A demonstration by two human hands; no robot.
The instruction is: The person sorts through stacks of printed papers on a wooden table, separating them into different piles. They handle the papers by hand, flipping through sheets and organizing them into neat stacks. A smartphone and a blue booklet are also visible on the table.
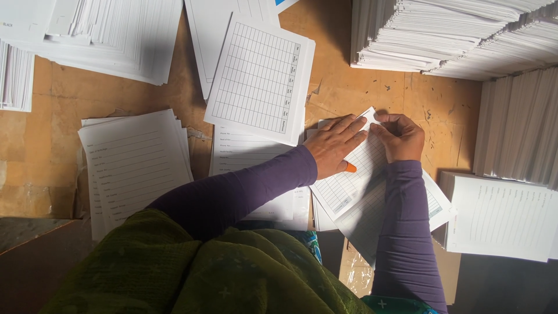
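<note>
far left edge, a thin white paper stack [14, 78] cut off by the frame. upper left, a big fanned pile of sheets [110, 35] on the brown table [52, 116]. left of centre, a lined form stack [133, 163], slightly fanned, lying flat. centre top, a grid sheet [258, 78] tilted a little, overlapping more lined sheets [241, 154] under it. lower left to centre, green shawl [192, 267] and purple sleeves [244, 189] of the person.

centre right, left hand [336, 145] lies flat, fingers spread, palm down, pressing on the grid page [354, 180] being worked; not gripping, just holding it down. an orange thimble-like tip [350, 167] shows at the thumb. just beside it, right hand [400, 136] has fingers curled and pinched on the top corner of that same page, corner lifted or folded a bit. the two hands are close together, nearly touching at the fingertips. the page sits on a small pile of similar grid sheets, angled, right of centre in the frame, partly under the right forearm.

upper right, tall paper stacks [453, 35], edges showing. right edge, another upright block of sheets [517, 125]. lower right, a lined form pile [503, 215] on a box, well apart from the hands.
</note>
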